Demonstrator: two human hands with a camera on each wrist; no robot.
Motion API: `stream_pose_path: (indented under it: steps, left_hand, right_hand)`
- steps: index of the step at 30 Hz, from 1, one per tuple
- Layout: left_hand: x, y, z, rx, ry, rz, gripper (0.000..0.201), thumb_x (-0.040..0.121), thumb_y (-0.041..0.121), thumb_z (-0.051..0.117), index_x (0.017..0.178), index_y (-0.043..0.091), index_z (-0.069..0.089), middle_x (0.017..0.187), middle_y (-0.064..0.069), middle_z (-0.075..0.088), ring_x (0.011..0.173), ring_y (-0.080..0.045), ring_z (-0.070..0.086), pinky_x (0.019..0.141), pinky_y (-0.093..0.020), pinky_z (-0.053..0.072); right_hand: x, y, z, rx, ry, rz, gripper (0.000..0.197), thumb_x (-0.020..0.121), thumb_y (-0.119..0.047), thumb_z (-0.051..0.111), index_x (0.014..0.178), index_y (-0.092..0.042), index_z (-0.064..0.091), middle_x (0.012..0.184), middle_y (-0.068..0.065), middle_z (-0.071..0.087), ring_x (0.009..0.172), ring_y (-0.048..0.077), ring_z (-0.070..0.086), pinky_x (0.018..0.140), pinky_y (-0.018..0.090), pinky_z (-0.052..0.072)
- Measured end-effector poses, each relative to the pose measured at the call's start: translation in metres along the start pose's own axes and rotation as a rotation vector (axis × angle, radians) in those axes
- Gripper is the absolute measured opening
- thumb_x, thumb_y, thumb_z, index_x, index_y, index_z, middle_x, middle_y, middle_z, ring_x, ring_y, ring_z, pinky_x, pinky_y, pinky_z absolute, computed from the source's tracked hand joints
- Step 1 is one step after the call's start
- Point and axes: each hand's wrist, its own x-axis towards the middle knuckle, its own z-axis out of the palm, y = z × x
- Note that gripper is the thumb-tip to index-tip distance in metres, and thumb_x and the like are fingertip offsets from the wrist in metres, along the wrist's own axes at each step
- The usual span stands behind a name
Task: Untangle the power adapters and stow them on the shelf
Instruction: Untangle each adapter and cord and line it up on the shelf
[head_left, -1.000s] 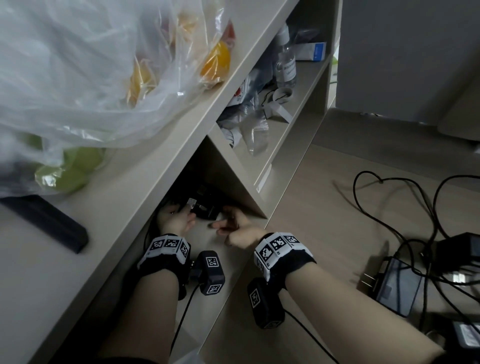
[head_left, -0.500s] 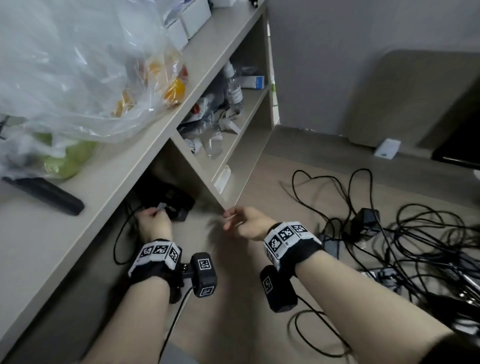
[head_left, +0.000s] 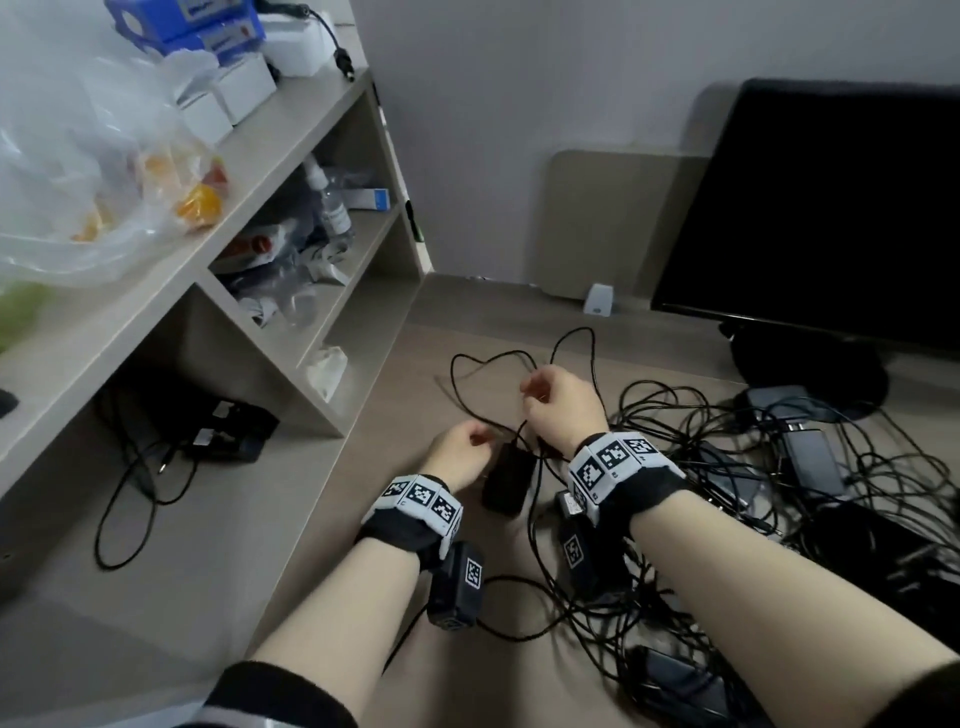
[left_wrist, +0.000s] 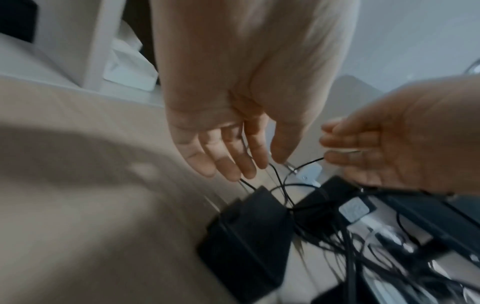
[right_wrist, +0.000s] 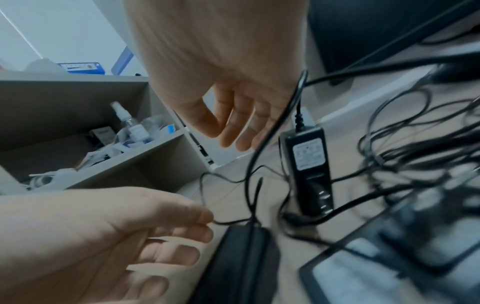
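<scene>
Adapter: the black rectangular power adapter brick (head_left: 509, 480) lies on the floor between both wrists, at the near edge of the tangled black cables (head_left: 727, 457).
Cord: its thin black cord (head_left: 483, 364) loops toward the shelf.
Left hand (head_left: 457, 457): fingers loosely curled, fingertips at the cord by the brick; whether they pinch it I cannot tell.
Right hand (head_left: 563, 410): raised, grip narrow, apparently lifting a strand; contact unclear.
Advice: trace one cord by sliding, lift loops over, never yank.
Shelf: beige wooden shelf unit (head_left: 322, 156) on the left; the lowest bay already holds dark adapters (head_left: 228, 431).
Room: beige floor (head_left: 218, 545), black monitor (head_left: 831, 208) right.

Black adapter (head_left: 509, 480) lying among tangled cables (head_left: 727, 467).
</scene>
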Motion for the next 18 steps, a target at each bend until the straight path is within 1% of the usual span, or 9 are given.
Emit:
stream_pose_path:
  steps: [2,4,6,8,10,12,14,16,18]
  left_hand:
    - [0.002,0.005,0.010,0.054,0.005,-0.012,0.028,0.089,0.018,0.057,0.116,0.012,0.059,0.116,-0.006,0.065,0.108,-0.022,0.059,0.091,-0.026,0.044]
    - [0.003,0.005,0.017,0.143,0.002,-0.045,0.041,0.084,0.022,0.064,0.122,0.011,0.052,0.117,-0.005,0.062,0.109,-0.023,0.058,0.091,-0.026,0.043]
    - [0.004,0.003,0.022,0.250,-0.028,-0.061,0.056,0.074,0.033,0.072,0.123,0.015,0.051,0.118,-0.004,0.061,0.109,-0.022,0.058,0.093,-0.029,0.047]
    - [0.003,0.003,0.028,0.427,-0.078,-0.068,0.068,0.062,0.045,0.074,0.121,0.021,0.051,0.121,-0.002,0.057,0.112,-0.024,0.055,0.092,-0.033,0.047]
    - [0.000,0.002,0.032,0.559,-0.082,-0.043,0.073,0.055,0.047,0.073,0.119,0.022,0.049,0.123,-0.003,0.052,0.116,-0.026,0.051,0.091,-0.035,0.047]
    - [0.001,0.000,0.033,0.580,-0.051,-0.019,0.069,0.057,0.041,0.074,0.119,0.023,0.048,0.123,-0.002,0.051,0.117,-0.026,0.050,0.090,-0.035,0.047]
    - [0.003,-0.003,0.030,0.594,-0.030,0.001,0.064,0.059,0.035,0.074,0.117,0.024,0.050,0.121,-0.002,0.052,0.115,-0.026,0.051,0.088,-0.033,0.046]
    - [0.006,-0.006,0.022,0.587,-0.025,0.006,0.061,0.060,0.032,0.074,0.117,0.026,0.052,0.118,-0.003,0.054,0.111,-0.026,0.053,0.086,-0.032,0.047]
    - [0.008,-0.004,0.010,0.535,-0.017,0.015,0.061,0.061,0.028,0.074,0.118,0.027,0.054,0.118,-0.003,0.054,0.107,-0.025,0.055,0.085,-0.030,0.048]
  right_hand:
    - [0.003,0.009,-0.012,-0.111,0.080,-0.020,0.021,0.083,-0.014,0.053,0.098,-0.019,0.066,0.104,0.002,0.067,0.101,0.023,0.059,0.084,0.029,0.045]
    - [0.008,0.020,-0.022,-0.247,0.087,-0.031,0.025,0.085,-0.016,0.050,0.106,-0.017,0.064,0.114,0.005,0.062,0.110,0.027,0.054,0.089,0.032,0.044]
    - [0.011,0.031,-0.028,-0.365,-0.033,0.026,0.033,0.089,-0.019,0.048,0.121,-0.018,0.057,0.126,0.006,0.055,0.119,0.028,0.048,0.096,0.035,0.042]
    - [0.014,0.040,-0.032,-0.419,-0.180,0.131,0.041,0.092,-0.023,0.048,0.133,-0.018,0.047,0.133,0.009,0.052,0.122,0.029,0.048,0.097,0.037,0.044]
    - [0.014,0.044,-0.032,-0.433,-0.258,0.227,0.044,0.091,-0.029,0.048,0.132,-0.014,0.045,0.127,0.011,0.056,0.115,0.030,0.055,0.086,0.034,0.047]
    - [0.016,0.046,-0.030,-0.452,-0.280,0.288,0.043,0.090,-0.037,0.050,0.124,-0.010,0.049,0.117,0.012,0.061,0.105,0.030,0.059,0.073,0.030,0.045]
    - [0.019,0.047,-0.031,-0.480,-0.305,0.315,0.040,0.090,-0.037,0.053,0.117,-0.008,0.052,0.102,0.010,0.062,0.094,0.028,0.060,0.066,0.028,0.043]
    - [0.023,0.049,-0.031,-0.490,-0.349,0.319,0.036,0.087,-0.038,0.058,0.108,-0.010,0.055,0.085,0.003,0.057,0.083,0.024,0.058,0.059,0.025,0.041]
    - [0.023,0.048,-0.032,-0.515,-0.394,0.298,0.035,0.079,-0.042,0.066,0.097,-0.014,0.055,0.078,0.000,0.056,0.080,0.022,0.059,0.057,0.025,0.042]
